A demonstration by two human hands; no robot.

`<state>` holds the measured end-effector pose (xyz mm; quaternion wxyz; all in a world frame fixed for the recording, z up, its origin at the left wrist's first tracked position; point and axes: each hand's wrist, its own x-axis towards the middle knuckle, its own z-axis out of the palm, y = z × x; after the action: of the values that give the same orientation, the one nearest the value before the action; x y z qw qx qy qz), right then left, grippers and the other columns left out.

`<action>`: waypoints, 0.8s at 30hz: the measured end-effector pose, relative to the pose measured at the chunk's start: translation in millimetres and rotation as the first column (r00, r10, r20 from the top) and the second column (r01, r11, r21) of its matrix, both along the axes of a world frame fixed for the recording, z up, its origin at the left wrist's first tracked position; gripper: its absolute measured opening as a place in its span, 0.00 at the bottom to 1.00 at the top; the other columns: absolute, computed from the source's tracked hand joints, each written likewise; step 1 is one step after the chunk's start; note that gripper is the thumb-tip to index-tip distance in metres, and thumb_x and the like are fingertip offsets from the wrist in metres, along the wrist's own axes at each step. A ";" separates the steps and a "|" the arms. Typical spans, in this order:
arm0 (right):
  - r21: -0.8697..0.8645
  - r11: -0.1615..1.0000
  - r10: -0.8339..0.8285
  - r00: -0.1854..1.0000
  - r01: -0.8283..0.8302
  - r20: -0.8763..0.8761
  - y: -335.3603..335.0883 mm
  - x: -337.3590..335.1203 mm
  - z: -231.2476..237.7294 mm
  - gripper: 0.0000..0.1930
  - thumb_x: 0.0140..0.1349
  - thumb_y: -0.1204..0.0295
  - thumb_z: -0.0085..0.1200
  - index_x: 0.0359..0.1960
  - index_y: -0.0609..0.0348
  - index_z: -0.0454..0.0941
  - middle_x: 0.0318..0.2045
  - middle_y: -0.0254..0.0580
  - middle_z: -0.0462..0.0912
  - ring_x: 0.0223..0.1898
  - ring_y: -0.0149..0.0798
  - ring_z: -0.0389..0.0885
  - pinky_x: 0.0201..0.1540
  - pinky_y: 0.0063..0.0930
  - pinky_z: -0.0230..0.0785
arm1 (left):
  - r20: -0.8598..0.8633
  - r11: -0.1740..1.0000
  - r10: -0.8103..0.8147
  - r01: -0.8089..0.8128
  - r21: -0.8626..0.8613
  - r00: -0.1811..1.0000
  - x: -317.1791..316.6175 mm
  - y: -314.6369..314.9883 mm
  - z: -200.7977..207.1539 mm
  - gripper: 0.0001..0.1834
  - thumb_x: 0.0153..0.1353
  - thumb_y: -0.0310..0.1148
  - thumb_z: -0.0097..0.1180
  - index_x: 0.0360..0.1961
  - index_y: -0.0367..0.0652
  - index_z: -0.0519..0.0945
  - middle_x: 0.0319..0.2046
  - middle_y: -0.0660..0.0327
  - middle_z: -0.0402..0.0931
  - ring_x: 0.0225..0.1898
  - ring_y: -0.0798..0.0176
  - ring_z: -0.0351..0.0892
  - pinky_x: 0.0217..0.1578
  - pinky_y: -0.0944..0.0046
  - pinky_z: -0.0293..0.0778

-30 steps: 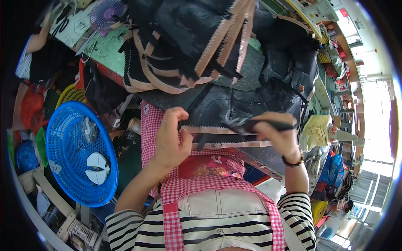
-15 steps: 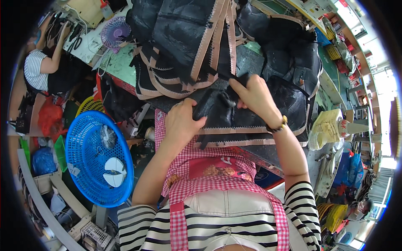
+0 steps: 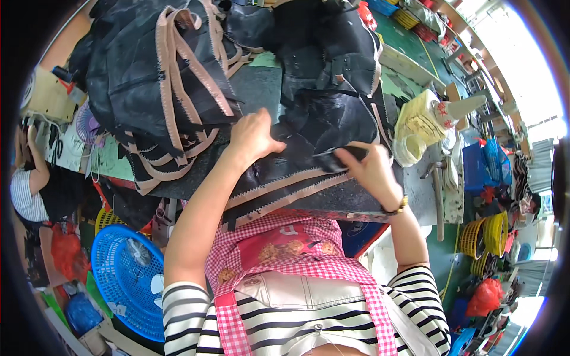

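A black leather-like piece (image 3: 279, 169) with a pale zigzag-cut border lies across the table's near edge in front of me. My left hand (image 3: 254, 141) rests on its left part, fingers bent down and thumb held apart from them. To the right, my right hand (image 3: 375, 175) pinches a dark, folded edge of black material between thumb and fingers; motion blurs the spot. Just beyond lies a wrinkled black panel (image 3: 338, 121). At the left, a big pile of black pieces (image 3: 127, 77) with tan zigzag-edged strips is heaped.
A yellowed, glue-crusted container (image 3: 418, 121) stands right of the work, with a hammer (image 3: 439, 202) near it. A blue plastic basket (image 3: 107, 267) is at my lower left. Another person (image 3: 29, 190) in a striped top works at the far left. A small purple fan (image 3: 88, 124) stands there.
My view has swung to the right, so the pile shows further left. My hands are wider apart, the right one now lower at the near border. The near piece lies more slanted.
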<state>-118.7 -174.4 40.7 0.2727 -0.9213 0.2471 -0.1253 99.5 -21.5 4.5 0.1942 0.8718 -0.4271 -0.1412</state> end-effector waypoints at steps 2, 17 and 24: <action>-0.115 0.992 -0.066 0.997 0.061 -0.037 -29.8 -14.6 7.5 0.20 0.58 0.57 0.63 0.35 0.66 0.84 0.17 0.56 0.79 0.20 0.53 0.80 0.26 0.39 0.71 | 0.001 1.000 0.000 0.000 -0.004 1.000 -5.5 -3.3 0.1 0.39 0.36 0.45 0.74 0.45 0.28 0.75 0.39 0.39 0.81 0.44 0.41 0.82 0.47 0.51 0.76; 0.499 0.796 -0.605 0.493 0.343 0.626 -115.8 -133.8 27.9 0.14 0.66 0.62 0.58 0.37 0.64 0.79 0.25 0.29 0.77 0.19 0.20 0.67 0.19 0.16 0.56 | 0.348 0.887 0.180 0.000 -0.462 0.920 26.3 46.9 228.8 0.19 0.49 0.35 0.63 0.40 0.34 0.80 0.34 0.53 0.82 0.36 0.63 0.82 0.39 0.64 0.75; 0.241 0.793 -0.608 0.752 0.559 0.256 -118.5 -147.6 39.1 0.14 0.63 0.61 0.60 0.28 0.60 0.83 0.15 0.25 0.73 0.15 0.20 0.65 0.19 0.18 0.55 | 0.683 0.787 0.617 -0.306 -0.536 0.391 132.0 145.9 221.2 0.20 0.60 0.40 0.62 0.46 0.34 0.76 0.39 0.53 0.79 0.44 0.61 0.79 0.47 0.63 0.72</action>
<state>-266.3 -292.8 79.8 0.3240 -0.7415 0.4839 -0.3332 231.4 124.4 225.8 0.1391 0.8684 -0.2186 0.4227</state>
